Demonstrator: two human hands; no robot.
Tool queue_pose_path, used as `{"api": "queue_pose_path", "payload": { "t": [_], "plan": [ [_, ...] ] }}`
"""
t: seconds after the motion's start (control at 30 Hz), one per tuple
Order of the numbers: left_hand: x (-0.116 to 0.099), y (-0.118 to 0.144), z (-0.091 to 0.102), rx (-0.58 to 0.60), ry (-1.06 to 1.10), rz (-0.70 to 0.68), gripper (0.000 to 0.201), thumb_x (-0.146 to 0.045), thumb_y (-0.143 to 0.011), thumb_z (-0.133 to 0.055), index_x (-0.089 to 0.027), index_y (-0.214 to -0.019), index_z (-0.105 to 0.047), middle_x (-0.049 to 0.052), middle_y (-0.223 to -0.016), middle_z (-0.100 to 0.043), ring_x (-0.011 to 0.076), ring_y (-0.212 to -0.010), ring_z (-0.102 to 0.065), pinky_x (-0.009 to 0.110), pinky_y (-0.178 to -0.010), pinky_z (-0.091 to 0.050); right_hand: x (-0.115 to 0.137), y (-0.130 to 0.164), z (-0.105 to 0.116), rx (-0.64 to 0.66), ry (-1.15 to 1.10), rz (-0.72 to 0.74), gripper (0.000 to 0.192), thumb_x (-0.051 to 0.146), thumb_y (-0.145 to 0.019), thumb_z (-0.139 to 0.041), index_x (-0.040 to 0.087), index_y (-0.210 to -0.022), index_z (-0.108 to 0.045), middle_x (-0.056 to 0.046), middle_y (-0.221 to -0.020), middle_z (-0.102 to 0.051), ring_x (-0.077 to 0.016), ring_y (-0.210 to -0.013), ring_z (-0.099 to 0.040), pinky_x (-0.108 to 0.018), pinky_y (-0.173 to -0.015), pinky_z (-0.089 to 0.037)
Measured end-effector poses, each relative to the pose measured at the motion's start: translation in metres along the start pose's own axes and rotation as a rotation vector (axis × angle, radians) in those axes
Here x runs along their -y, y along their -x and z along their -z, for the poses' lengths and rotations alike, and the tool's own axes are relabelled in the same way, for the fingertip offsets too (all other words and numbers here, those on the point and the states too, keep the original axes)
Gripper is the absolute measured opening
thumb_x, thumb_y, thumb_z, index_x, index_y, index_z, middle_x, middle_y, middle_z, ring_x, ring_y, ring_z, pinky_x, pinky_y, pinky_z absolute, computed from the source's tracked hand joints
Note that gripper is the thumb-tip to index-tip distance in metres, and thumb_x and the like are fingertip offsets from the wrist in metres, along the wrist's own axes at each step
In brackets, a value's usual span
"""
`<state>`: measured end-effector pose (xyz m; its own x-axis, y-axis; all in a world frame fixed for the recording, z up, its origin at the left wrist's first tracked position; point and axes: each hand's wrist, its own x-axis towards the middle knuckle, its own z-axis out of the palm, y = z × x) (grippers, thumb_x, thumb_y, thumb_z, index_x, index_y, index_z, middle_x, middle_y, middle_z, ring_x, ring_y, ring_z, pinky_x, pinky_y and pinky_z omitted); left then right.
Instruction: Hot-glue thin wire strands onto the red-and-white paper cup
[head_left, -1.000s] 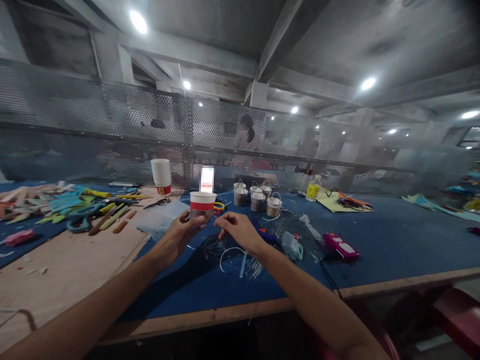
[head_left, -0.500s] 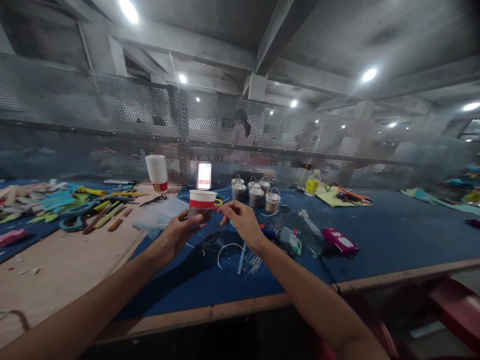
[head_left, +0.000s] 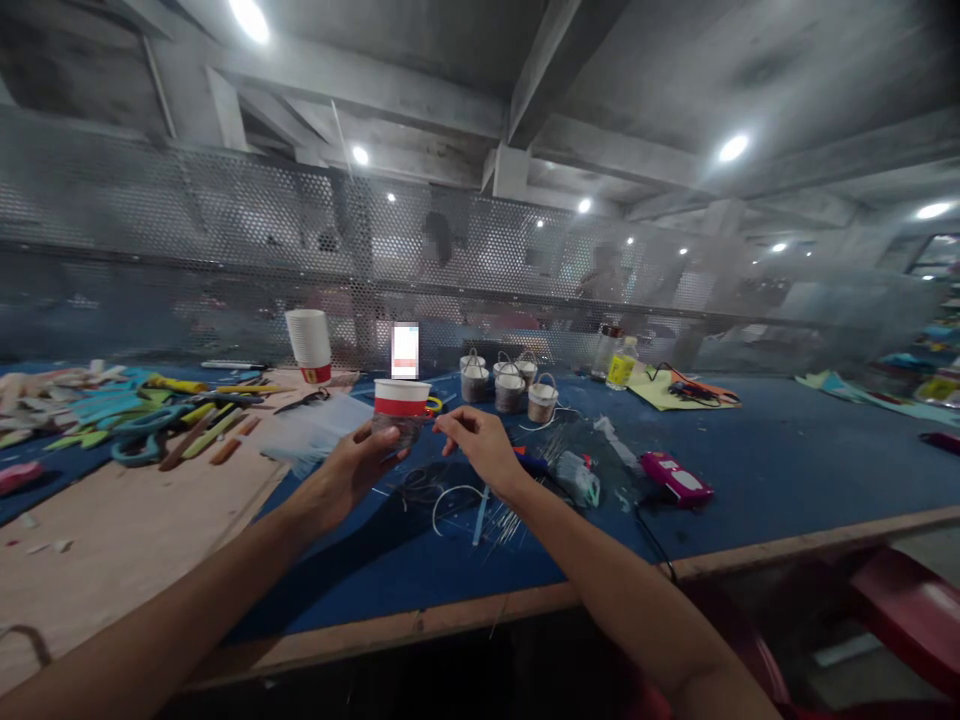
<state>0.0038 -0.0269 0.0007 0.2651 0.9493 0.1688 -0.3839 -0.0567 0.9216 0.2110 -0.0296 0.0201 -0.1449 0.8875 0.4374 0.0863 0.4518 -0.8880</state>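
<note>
We hold a small paper cup (head_left: 401, 404) with a red band under its white rim in our left hand (head_left: 352, 470), the fingers wrapped around its lower part from the left and below, so the cup stands upright above the palm and just over the blue table (head_left: 787, 470). Our right hand (head_left: 480, 447) sits just to the right of the cup, its fingertips pinched together close to the cup's side; whether they grip a thin wire there or touch the cup we cannot tell. Below both hands loose wires (head_left: 457, 500) curl on the blue surface. Beyond the cup stand four small wire-handled cups (head_left: 508, 380) in a cluster, and further left a stack of paper cups (head_left: 309, 345). To the right lie a pink tool (head_left: 675, 478) and a yellow-labelled bottle (head_left: 621, 368). At far left coloured craft sticks (head_left: 150, 410) are spread out on a brown board (head_left: 135, 520)
</note>
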Motion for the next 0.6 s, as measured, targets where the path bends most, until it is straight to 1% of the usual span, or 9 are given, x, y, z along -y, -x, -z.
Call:
{"api": "queue_pose_path", "payload": {
  "t": [0.17, 0.3, 0.5, 0.6],
  "plan": [
    [0.002, -0.001, 0.002, 0.002, 0.015, 0.008, 0.037, -0.033, -0.082, -0.081, -0.02, -0.116, -0.08, 0.013, -0.133, -0.075, 0.0319, -0.128, -0.064, 0.04, -0.104, -0.051, -0.002, -0.001, 0.001, -0.012, 0.014, -0.003, 0.024, 0.039, -0.093, -0.067, 0.018, -0.081, -0.071, 0.003, -0.062, -0.065, -0.0124, -0.06, -0.061, -0.026, -0.068, -0.045],
    [0.004, -0.001, 0.005, 0.033, 0.035, 0.026, 0.035, -0.034, -0.085, -0.079, -0.021, -0.117, -0.079, 0.011, -0.136, -0.074, 0.031, -0.13, -0.062, 0.04, -0.105, -0.051, -0.003, -0.001, 0.001, -0.021, 0.015, 0.0, 0.024, 0.039, -0.092, -0.067, 0.019, -0.079, -0.07, 0.003, -0.062, -0.064, -0.0122, -0.059, -0.061, -0.026, -0.069, -0.046],
    [0.005, -0.001, 0.005, 0.035, 0.062, 0.047, 0.037, -0.035, -0.084, -0.079, -0.021, -0.118, -0.08, 0.011, -0.13, -0.077, 0.0331, -0.127, -0.065, 0.043, -0.101, -0.054, -0.008, -0.002, 0.001, -0.012, -0.007, 0.018, 0.026, 0.041, -0.091, -0.068, 0.019, -0.077, -0.067, 0.004, -0.059, -0.06, -0.0118, -0.056, -0.059, -0.026, -0.066, -0.045],
    [0.005, -0.001, 0.005, 0.06, 0.081, 0.062, 0.037, -0.035, -0.086, -0.077, -0.022, -0.12, -0.08, 0.011, -0.132, -0.077, 0.0323, -0.126, -0.066, 0.041, -0.1, -0.054, -0.011, -0.003, 0.001, -0.01, -0.015, 0.017, 0.025, 0.041, -0.091, -0.068, 0.019, -0.078, -0.067, 0.005, -0.058, -0.059, -0.012, -0.056, -0.059, -0.026, -0.066, -0.045]
  ]
}}
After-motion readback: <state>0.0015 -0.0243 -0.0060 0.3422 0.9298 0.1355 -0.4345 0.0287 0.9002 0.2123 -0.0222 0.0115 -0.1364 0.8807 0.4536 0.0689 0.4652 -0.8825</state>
